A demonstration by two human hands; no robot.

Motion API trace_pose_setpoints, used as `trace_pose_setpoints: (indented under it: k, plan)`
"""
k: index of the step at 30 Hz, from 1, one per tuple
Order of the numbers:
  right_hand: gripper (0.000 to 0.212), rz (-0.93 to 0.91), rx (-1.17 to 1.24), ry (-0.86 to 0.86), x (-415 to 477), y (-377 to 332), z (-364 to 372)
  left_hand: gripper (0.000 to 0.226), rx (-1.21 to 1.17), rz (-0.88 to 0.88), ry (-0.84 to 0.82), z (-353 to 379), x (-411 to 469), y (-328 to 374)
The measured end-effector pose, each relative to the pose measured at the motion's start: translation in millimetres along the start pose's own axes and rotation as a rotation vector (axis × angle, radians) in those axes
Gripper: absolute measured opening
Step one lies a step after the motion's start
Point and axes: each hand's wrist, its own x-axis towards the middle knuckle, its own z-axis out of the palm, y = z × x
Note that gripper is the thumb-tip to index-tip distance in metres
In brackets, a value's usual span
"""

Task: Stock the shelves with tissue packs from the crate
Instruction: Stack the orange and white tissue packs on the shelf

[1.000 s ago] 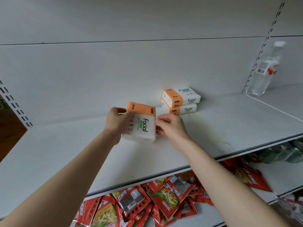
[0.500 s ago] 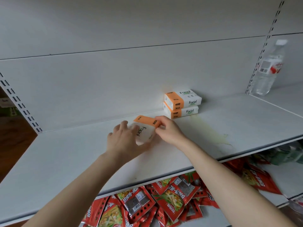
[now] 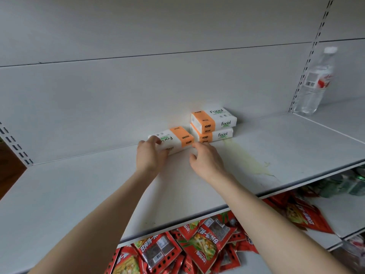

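- Head view: a tissue pack [image 3: 175,138] lies flat at the back of the white shelf [image 3: 79,184], centre of the frame, with its orange end toward the right.
- Left hand [image 3: 150,155]: the fingers curl round the pack's white left end, with the thumb on its top face, so it is grasping the pack.
- Right hand [image 3: 205,161]: the fingers are loosely curled and not wrapped round anything. The fingertips sit at the pack's orange front corner and look to be nudging it, though contact is hard to confirm.
- Just right of this pack is a stack of two packs [image 3: 214,123], one square on the other against the back panel. The pack in hand lies close beside the lower one, touching or nearly so.
- Progress, as a judgement: two packs are stocked and a third is down on the shelf but not yet let go. What remains for it is squaring up and release.
- Most of the shelf is bare, so much stocking seems left. The crate is out of frame, so the number of packs remaining cannot be told.
- Elsewhere: a yellowish stain [image 3: 246,157] on the shelf right of the stack, a water bottle [image 3: 316,82] at upper right, and red snack packets [image 3: 197,244] on the shelf below.
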Motion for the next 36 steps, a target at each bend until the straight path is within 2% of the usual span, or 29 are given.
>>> trace_pose_setpoints:
  k: [2, 6, 9, 12, 15, 18, 21, 28, 32, 35, 36]
  plan:
    - [0.037, 0.033, 0.128, 0.056, 2.1, 3.8, 1.2, 0.032, -0.059, -0.032, 0.006, 5.2, 5.5, -0.9]
    - [0.035, 0.260, 0.517, 0.323, 15.4, 20.9, -13.6, 0.034, -0.122, -0.058, 0.030, 18.1, 14.2, -2.7]
    - [0.037, 0.433, 0.698, 0.453, 30.5, 38.0, -22.4, 0.039, -0.146, -0.060, 0.066, 27.2, 14.7, -4.3]
    - [0.046, 0.519, 0.807, 0.516, 43.1, 51.2, -25.8, 0.046, -0.147, -0.072, 0.101, 30.6, 15.5, -6.5]
    - [0.058, 0.520, 0.790, 0.481, 52.6, 61.8, -29.7, 0.052, -0.165, -0.078, 0.111, 31.1, 16.3, -6.5]
    - [0.062, 0.432, 0.798, 0.410, 57.4, 63.5, -30.9, 0.054, -0.153, -0.084, 0.110, 32.2, 17.1, -6.4]
    - [0.060, 0.385, 0.778, 0.369, 60.0, 62.6, -26.5, 0.052, -0.131, -0.082, 0.109, 33.6, 18.9, -7.7]
    - [0.041, 0.437, 0.768, 0.355, 61.9, 64.2, -22.2, 0.052, -0.108, -0.075, 0.090, 34.8, 20.4, -8.9]
    - [0.051, 0.477, 0.775, 0.334, 51.9, 64.7, -27.9, 0.062, -0.130, -0.089, 0.084, 32.7, 18.5, -6.9]
    - [0.024, 0.468, 0.745, 0.337, 34.3, 56.9, -27.6, 0.066, -0.168, -0.115, 0.085, 28.9, 14.0, -2.1]
    - [0.022, 0.447, 0.734, 0.332, 25.7, 49.5, -27.0, 0.066, -0.178, -0.121, 0.083, 26.2, 10.6, -0.5]
